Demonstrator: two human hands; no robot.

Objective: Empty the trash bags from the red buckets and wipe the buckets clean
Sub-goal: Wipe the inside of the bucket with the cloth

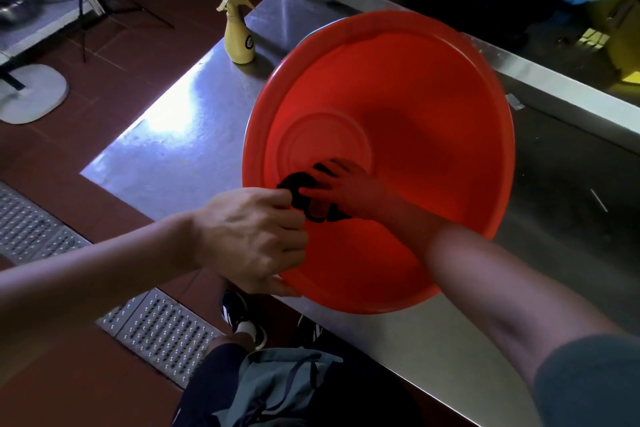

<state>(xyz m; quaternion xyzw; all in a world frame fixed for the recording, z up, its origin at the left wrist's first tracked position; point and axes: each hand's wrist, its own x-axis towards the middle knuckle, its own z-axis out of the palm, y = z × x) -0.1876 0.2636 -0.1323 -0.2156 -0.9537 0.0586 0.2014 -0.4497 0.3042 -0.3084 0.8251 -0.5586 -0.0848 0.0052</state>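
The red bucket (433, 107), tilted on the steel counter (180, 135), is gripped at its seven-o'clock rim by the left hand (249, 236); a dark cloth (294, 185) is pressed under the right hand (343, 185), fingers spread. Firm overlapping circles are advised.

- A steel desk (173, 135) spreads out left of and beyond the grip, with a bright glare on its near-left part.
- A raised steel ledge (554, 87) runs along the desk's far right side.
- The floor (114, 45) is red-brown tile.
- A perforated metal drain grate (162, 329) lies in the floor, below-left of the grip.
- A grey stand base (33, 94) sits far left.
- The far room is dim.
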